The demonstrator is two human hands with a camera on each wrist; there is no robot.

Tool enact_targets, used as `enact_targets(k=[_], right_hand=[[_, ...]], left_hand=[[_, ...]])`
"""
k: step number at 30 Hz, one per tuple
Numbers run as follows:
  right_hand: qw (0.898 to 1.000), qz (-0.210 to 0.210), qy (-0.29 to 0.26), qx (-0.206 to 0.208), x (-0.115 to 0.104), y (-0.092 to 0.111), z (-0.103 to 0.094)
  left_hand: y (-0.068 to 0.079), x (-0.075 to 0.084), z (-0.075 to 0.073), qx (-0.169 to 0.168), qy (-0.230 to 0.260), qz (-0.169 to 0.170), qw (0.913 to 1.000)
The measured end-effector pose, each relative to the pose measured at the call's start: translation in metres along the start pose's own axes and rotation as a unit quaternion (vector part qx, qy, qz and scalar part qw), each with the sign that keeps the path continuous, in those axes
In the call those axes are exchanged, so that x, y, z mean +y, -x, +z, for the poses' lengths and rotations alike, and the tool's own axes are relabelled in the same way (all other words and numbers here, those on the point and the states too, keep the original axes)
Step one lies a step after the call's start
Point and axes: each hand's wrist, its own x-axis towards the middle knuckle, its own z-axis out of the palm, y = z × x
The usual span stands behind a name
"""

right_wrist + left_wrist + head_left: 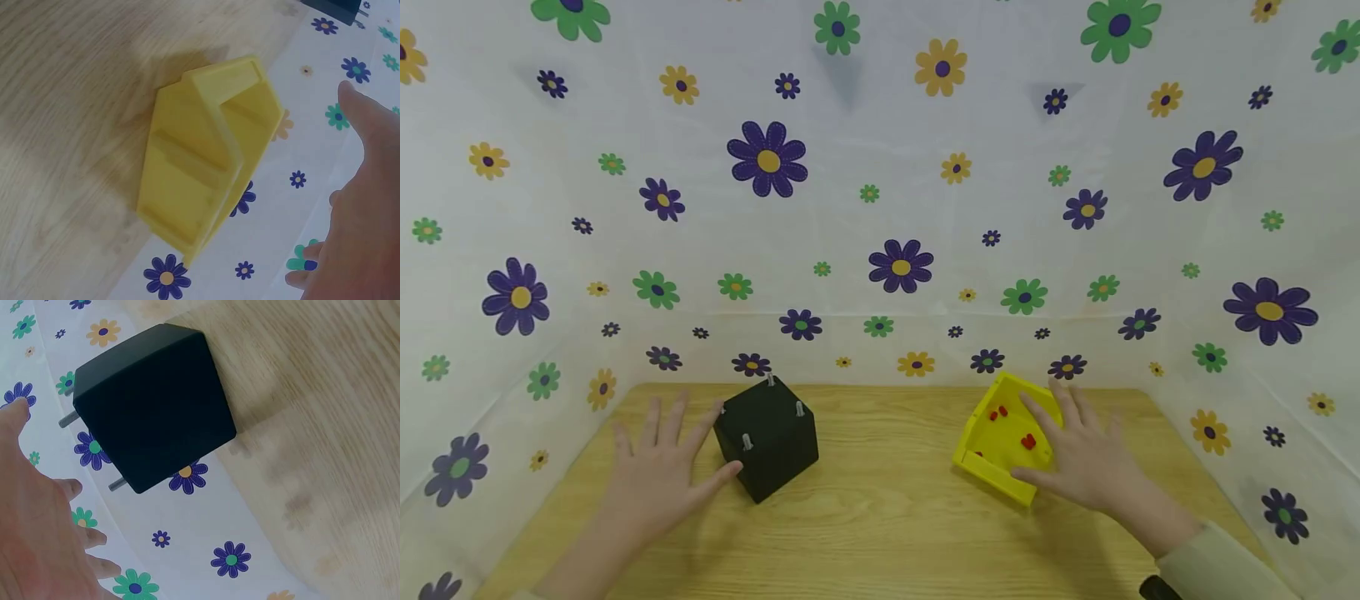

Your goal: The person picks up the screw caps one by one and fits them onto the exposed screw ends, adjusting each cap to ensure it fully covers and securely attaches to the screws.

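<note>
A flowered cloth (850, 150) walls in a pale wooden table (880, 533). To my left on it sits a black block (771, 454); well across to the right, a yellow tray (997, 479). Over these spread two bare hands, fingers apart, holding nothing. The left hand (658, 475) overlaps the block's edge from the head, yet the left wrist view shows a gap between them. Likewise the right hand (1093, 462) seems over the tray there, while its wrist camera shows it clear. Metal posts (747, 442) stand on the block's top, which the left wrist camera misses, catching only their ends. Smallest are red pieces (1028, 442) inside the tray, hidden behind its walls from the right wrist.
</note>
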Motion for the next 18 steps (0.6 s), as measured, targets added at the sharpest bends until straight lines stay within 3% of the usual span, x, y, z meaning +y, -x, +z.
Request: enact_targets(k=[18], right_hand=[[0.999,-0.032,-0.019,0.005,-0.034,-0.03,-0.004]], left_hand=[[0.0,-0.014,0.001,-0.01,0.002,-0.019,0.9998]])
